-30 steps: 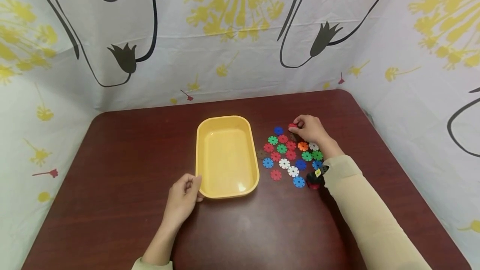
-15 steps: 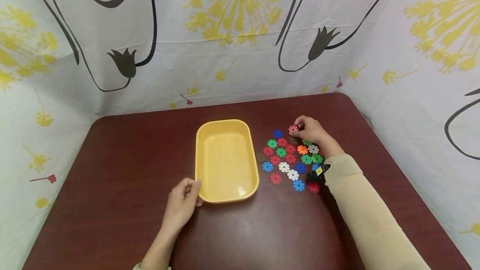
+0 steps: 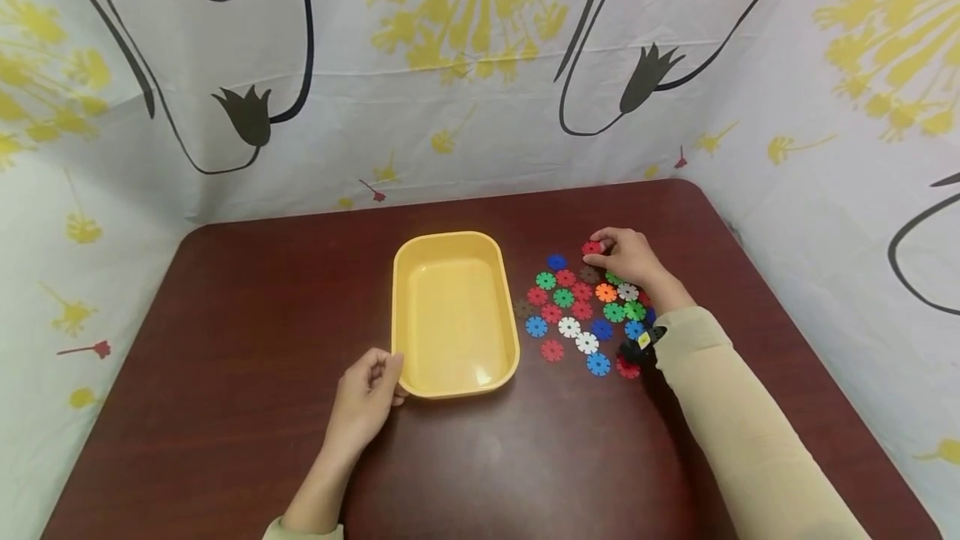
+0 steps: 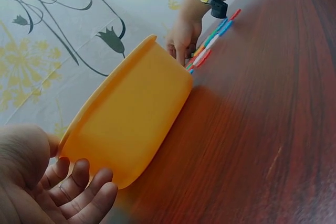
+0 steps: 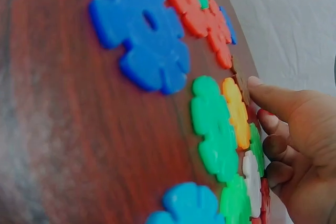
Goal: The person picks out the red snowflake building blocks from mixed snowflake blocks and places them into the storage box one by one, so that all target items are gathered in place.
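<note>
In the head view my left hand [image 3: 365, 397] grips the near left corner of a yellow plastic tray [image 3: 400, 307], thumb at the rim. The left wrist view shows its fingers against the outer wall of the tray [image 4: 131, 114]. Beyond the tray's right side, my right hand [image 3: 628, 257] pinches a red notched plastic disc [image 3: 592, 247] between thumb and fingers, at the far edge of a spread of similar discs. In the right wrist view the right hand [image 5: 310, 140] mostly hides that disc. A brown disc [image 3: 589, 274] lies just below the fingertips.
Several flat discs lie loosely right of the tray, among them a blue disc [image 3: 557, 262], a white disc [image 3: 569, 327] and an orange disc [image 3: 606, 292]. The dark red table [image 3: 262, 340] ends at a patterned cloth [image 3: 480, 148] behind.
The right hand has shifted slightly right and away with the red disc, showing more of the brown disc beneath. The left hand keeps its grip on the tray, which stays in place.
</note>
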Tool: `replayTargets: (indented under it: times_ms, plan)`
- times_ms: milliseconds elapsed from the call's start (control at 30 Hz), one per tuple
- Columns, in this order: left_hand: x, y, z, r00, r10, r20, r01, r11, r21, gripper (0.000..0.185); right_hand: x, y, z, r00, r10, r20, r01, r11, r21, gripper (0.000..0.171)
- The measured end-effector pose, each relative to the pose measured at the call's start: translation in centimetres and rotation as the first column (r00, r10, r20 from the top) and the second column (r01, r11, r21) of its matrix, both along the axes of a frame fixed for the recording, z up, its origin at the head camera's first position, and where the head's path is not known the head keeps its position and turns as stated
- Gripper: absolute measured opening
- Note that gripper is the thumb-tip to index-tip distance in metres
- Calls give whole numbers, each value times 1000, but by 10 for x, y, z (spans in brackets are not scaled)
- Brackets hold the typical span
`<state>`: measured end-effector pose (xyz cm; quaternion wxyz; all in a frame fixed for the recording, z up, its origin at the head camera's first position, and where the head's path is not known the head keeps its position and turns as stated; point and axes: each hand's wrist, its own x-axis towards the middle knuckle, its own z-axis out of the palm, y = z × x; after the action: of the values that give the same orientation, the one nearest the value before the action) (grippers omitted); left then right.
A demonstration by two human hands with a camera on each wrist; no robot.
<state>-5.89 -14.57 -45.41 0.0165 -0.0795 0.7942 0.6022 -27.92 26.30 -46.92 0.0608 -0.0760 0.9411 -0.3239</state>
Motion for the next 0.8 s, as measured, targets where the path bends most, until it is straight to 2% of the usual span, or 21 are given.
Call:
replayTargets:
  times_ms: [267,500,800]
  plan:
    - [-1,-1,3,1000,0,7,0,999,-39,32,0,0,2,1000,-9,-26,10,1000,16,42]
    - [-5,-1,4,999,28,38,-26,998,-56,40,3,-9,6,997,10,-76,-14,999,-52,43]
    - [-9,3,5,997,77,5,-76,995,-62,33,7,-24,4,997,5,-77,-12,995,-96,46]
